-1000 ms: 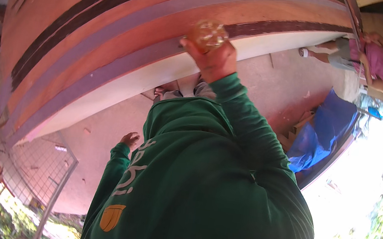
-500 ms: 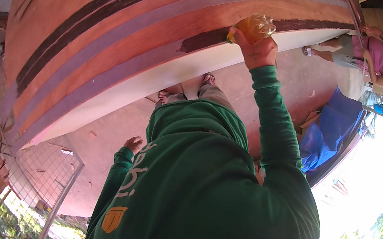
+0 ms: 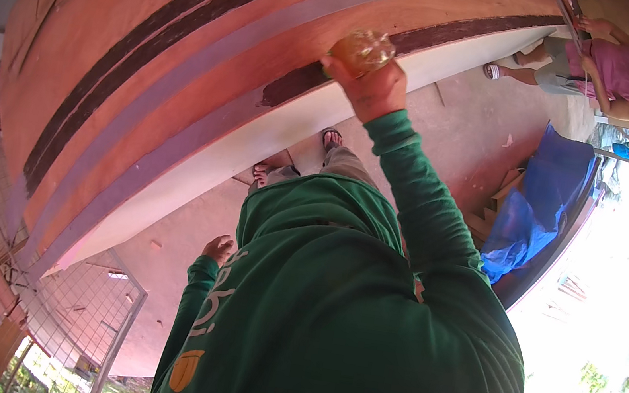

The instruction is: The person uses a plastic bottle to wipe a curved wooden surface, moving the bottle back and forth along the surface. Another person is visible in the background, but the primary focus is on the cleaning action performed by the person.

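My right hand (image 3: 374,90) is closed around a clear plastic bottle (image 3: 363,50) with amber contents. The bottle's rounded end faces up, and its other end is hidden behind my fingers. It is held at a dark stripe (image 3: 291,87) on a large orange-brown wooden surface (image 3: 211,73); whether it touches cannot be made out. Purple bands also run along this surface, with a white strip (image 3: 197,172) below. Low at my left side hangs my left hand (image 3: 218,249), its fingers loosely apart with nothing seen in them.
A person in a pink top (image 3: 609,73) is at the far right, beside the striped surface. To my right a blue tarp (image 3: 533,211) lies partly over wooden pieces. A wire-mesh panel (image 3: 85,309) stands at the lower left. My feet are on the floor (image 3: 472,106) close to the white strip.
My right hand, still holding the bottle, has moved a little left along the dark stripe. The whole view has shifted slightly. My left hand stays low at my side.
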`<state>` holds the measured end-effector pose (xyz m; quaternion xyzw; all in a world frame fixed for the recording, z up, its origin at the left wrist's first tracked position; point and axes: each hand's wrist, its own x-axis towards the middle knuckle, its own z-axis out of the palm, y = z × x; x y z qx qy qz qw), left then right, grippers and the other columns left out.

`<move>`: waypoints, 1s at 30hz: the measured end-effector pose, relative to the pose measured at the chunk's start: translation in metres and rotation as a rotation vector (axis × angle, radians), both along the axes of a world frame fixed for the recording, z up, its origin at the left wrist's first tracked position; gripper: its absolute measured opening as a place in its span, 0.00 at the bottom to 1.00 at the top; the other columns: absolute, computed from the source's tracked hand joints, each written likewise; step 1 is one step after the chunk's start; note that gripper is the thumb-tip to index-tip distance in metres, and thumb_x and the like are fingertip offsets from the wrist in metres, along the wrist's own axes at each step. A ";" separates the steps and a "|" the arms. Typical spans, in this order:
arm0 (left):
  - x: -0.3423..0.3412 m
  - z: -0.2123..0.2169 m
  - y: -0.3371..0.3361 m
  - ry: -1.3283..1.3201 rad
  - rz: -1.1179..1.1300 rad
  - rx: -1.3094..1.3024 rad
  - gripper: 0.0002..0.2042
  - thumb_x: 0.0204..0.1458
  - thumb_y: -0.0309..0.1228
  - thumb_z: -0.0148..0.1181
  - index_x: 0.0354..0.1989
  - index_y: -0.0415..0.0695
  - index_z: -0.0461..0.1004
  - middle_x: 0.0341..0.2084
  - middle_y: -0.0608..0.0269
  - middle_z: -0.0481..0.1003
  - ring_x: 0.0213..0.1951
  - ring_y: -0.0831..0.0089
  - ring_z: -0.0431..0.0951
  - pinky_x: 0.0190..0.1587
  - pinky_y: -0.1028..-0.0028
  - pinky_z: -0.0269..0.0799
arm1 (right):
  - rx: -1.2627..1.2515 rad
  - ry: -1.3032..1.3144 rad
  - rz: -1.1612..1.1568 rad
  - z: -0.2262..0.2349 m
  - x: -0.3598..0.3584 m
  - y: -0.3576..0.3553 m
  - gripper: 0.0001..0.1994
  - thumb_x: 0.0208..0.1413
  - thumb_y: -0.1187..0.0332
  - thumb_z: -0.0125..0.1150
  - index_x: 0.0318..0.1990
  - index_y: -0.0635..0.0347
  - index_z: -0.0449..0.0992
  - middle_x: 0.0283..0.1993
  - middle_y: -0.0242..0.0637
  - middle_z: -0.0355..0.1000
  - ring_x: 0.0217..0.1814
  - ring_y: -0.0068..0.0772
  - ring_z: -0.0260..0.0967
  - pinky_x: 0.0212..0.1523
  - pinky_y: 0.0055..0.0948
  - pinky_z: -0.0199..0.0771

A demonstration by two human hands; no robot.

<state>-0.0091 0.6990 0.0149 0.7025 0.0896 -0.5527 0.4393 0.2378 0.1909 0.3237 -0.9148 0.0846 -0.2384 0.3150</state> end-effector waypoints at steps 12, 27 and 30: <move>-0.066 -0.094 -0.005 -0.261 -0.106 0.094 0.22 0.64 0.44 0.59 0.62 0.46 0.75 0.57 0.54 0.78 0.56 0.62 0.80 0.61 0.68 0.74 | 0.147 0.063 -0.055 0.007 0.027 -0.113 0.18 0.56 0.58 0.74 0.49 0.58 0.81 0.46 0.37 0.82 0.46 0.36 0.81 0.49 0.33 0.81; -0.027 -0.018 -0.080 0.013 0.207 0.091 0.26 0.61 0.43 0.63 0.64 0.42 0.73 0.53 0.53 0.80 0.55 0.65 0.79 0.56 0.65 0.75 | 0.078 0.087 -0.375 0.002 0.011 -0.196 0.24 0.51 0.48 0.77 0.42 0.60 0.85 0.39 0.36 0.85 0.41 0.34 0.83 0.47 0.34 0.81; -0.042 -0.043 -0.046 -0.212 -0.156 0.248 0.28 0.61 0.49 0.62 0.64 0.43 0.74 0.56 0.48 0.79 0.59 0.58 0.78 0.60 0.62 0.73 | 0.148 0.093 -0.385 0.005 0.000 -0.195 0.23 0.51 0.48 0.77 0.42 0.60 0.85 0.39 0.36 0.85 0.40 0.34 0.83 0.46 0.34 0.81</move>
